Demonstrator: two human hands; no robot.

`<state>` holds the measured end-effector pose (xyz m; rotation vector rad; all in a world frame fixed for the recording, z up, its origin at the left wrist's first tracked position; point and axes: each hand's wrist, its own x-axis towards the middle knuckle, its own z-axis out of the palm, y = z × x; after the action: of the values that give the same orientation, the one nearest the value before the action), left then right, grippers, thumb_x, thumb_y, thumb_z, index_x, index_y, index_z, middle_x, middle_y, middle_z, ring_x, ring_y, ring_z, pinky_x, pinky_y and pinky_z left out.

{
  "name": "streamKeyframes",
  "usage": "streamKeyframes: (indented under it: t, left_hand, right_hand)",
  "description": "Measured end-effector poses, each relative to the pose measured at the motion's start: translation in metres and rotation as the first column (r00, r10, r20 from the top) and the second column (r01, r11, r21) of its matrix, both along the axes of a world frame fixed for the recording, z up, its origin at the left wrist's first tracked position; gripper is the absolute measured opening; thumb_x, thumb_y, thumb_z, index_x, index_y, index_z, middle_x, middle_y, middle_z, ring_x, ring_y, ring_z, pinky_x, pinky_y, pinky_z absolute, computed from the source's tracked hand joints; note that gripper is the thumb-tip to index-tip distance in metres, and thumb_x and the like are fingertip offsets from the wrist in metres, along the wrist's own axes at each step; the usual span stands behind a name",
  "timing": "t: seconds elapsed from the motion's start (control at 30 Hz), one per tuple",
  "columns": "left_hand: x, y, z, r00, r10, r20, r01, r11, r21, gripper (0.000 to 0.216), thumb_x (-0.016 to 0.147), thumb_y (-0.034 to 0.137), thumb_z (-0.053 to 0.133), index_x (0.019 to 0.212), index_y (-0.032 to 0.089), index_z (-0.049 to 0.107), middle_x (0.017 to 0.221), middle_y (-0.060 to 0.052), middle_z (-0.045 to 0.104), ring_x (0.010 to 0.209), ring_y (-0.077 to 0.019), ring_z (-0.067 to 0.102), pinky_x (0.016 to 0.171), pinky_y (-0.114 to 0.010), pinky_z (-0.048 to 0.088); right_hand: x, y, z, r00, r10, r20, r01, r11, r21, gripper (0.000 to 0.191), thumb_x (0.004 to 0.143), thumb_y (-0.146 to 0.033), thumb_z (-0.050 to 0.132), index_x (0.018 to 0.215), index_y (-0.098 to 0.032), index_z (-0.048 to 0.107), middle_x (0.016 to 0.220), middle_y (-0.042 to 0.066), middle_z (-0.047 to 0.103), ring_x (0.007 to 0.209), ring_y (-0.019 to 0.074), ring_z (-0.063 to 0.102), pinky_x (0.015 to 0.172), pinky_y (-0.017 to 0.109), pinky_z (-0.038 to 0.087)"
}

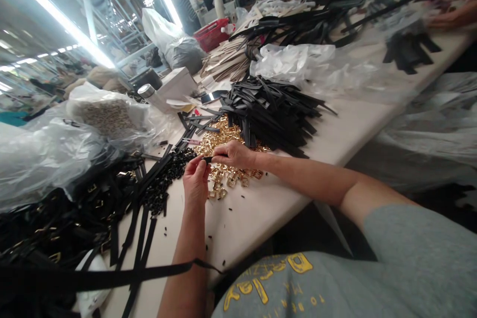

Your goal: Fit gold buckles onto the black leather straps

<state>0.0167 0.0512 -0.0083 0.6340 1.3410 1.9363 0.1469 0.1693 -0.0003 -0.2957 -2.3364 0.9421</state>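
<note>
My left hand [195, 175] pinches one end of a short black strap piece [207, 160] between thumb and fingers. From the other side my right hand [235, 154] is closed on the same piece, its fingers hiding part of it. Just beneath and behind both hands spreads a heap of gold-coloured metal buckles [222, 134]. Small black loops [174, 171] lie in a pile left of my left hand. Beyond my right hand rises a big stack of black straps [270, 109].
Finished-looking black straps with buckles [55, 228] cover the table's left side. Plastic bags [100, 114], a metal flask [147, 92] and a phone [213, 97] stand farther back. At the upper right, another person's hands [454, 7] handle dark strips. The table edge [272, 226] runs diagonally before me.
</note>
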Motion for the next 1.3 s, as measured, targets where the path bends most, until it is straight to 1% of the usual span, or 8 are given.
streamKeyframes:
  t: [0.23, 0.5, 0.57, 0.67, 0.8, 1.0, 1.17, 1.3]
  left_hand:
    - [0.004, -0.005, 0.005, 0.952, -0.01, -0.307, -0.001, 0.999, -0.037, 0.034, 0.059, 0.031, 0.086, 0.087, 0.017, 0.074, 0.076, -0.002, 0.069, 0.061, -0.0099, 0.06, 0.061, -0.021, 0.051]
    - [0.004, -0.004, -0.003, 1.0, -0.019, -0.016, 0.018, 0.996, -0.088, 0.041, 0.05, 0.029, 0.09, 0.086, 0.017, 0.074, 0.084, -0.004, 0.072, 0.07, -0.0119, 0.065, 0.067, -0.019, 0.055]
    - [0.003, -0.002, -0.004, 1.0, 0.004, 0.027, -0.001, 0.997, -0.08, 0.039, 0.05, 0.026, 0.09, 0.085, 0.018, 0.074, 0.084, -0.003, 0.072, 0.069, -0.0112, 0.065, 0.065, -0.017, 0.055]
    - [-0.004, -0.001, 0.0, 0.986, 0.108, 0.129, -0.105, 0.994, -0.025, 0.024, 0.059, 0.02, 0.086, 0.079, 0.019, 0.072, 0.086, -0.001, 0.07, 0.07, -0.0083, 0.064, 0.062, -0.013, 0.053]
    - [-0.018, -0.002, 0.006, 0.952, 0.103, 0.287, -0.109, 0.994, 0.005, 0.009, 0.077, 0.017, 0.074, 0.073, 0.019, 0.067, 0.078, 0.002, 0.066, 0.059, -0.0017, 0.056, 0.056, -0.006, 0.048]
    - [-0.012, -0.003, 0.004, 0.89, -0.02, 0.456, 0.011, 1.0, 0.023, 0.006, 0.084, 0.018, 0.069, 0.082, 0.014, 0.065, 0.076, 0.0, 0.064, 0.058, -0.0024, 0.055, 0.052, -0.006, 0.046]
    - [0.001, 0.0, -0.004, 0.907, -0.053, 0.417, 0.048, 0.999, 0.021, 0.022, 0.073, 0.018, 0.079, 0.09, 0.016, 0.065, 0.08, 0.001, 0.066, 0.061, -0.0041, 0.059, 0.051, -0.008, 0.047]
    - [0.001, -0.003, -0.004, 0.909, -0.144, 0.39, 0.174, 0.984, -0.042, 0.019, 0.075, 0.024, 0.078, 0.086, 0.015, 0.064, 0.074, 0.001, 0.064, 0.058, -0.0045, 0.058, 0.048, -0.009, 0.046]
  right_hand:
    - [0.001, 0.0, 0.001, 0.996, -0.022, 0.086, 0.008, 0.987, 0.163, 0.025, 0.089, -0.033, 0.053, 0.075, -0.016, 0.064, 0.064, 0.0, 0.058, 0.058, 0.0096, 0.044, 0.056, 0.023, 0.023]
    - [0.002, -0.004, 0.003, 0.991, -0.02, 0.132, 0.001, 0.99, 0.141, 0.02, 0.091, -0.035, 0.054, 0.09, -0.019, 0.067, 0.074, 0.0, 0.063, 0.067, 0.0112, 0.053, 0.057, 0.021, 0.029]
    - [0.001, -0.005, 0.003, 0.995, 0.0, 0.097, -0.007, 0.997, 0.075, 0.018, 0.09, -0.033, 0.056, 0.09, -0.018, 0.067, 0.074, 0.0, 0.063, 0.067, 0.0108, 0.054, 0.059, 0.02, 0.032]
    - [0.002, -0.008, 0.005, 0.997, 0.078, -0.029, -0.082, 0.978, -0.19, 0.022, 0.091, -0.031, 0.054, 0.103, -0.016, 0.064, 0.064, -0.003, 0.057, 0.058, 0.0087, 0.051, 0.058, 0.019, 0.036]
    - [0.003, -0.011, 0.005, 0.952, 0.237, -0.193, -0.301, 0.835, -0.461, 0.043, 0.092, -0.033, 0.05, 0.129, -0.011, 0.05, 0.051, -0.009, 0.044, 0.043, 0.0066, 0.04, 0.046, 0.018, 0.033]
    - [0.002, -0.013, 0.001, 0.933, 0.297, -0.202, -0.358, 0.81, -0.464, 0.049, 0.091, -0.03, 0.051, 0.134, -0.009, 0.046, 0.05, -0.008, 0.045, 0.042, 0.0057, 0.038, 0.041, 0.017, 0.03]
    - [0.002, -0.015, 0.001, 0.938, 0.291, -0.188, -0.347, 0.81, -0.473, 0.05, 0.091, -0.027, 0.051, 0.137, -0.011, 0.044, 0.051, -0.008, 0.045, 0.043, 0.0064, 0.04, 0.042, 0.016, 0.033]
    - [0.003, -0.016, 0.001, 0.929, 0.325, -0.176, -0.369, 0.785, -0.498, 0.052, 0.091, -0.026, 0.051, 0.14, -0.013, 0.041, 0.055, -0.007, 0.048, 0.047, 0.0069, 0.044, 0.045, 0.017, 0.036]
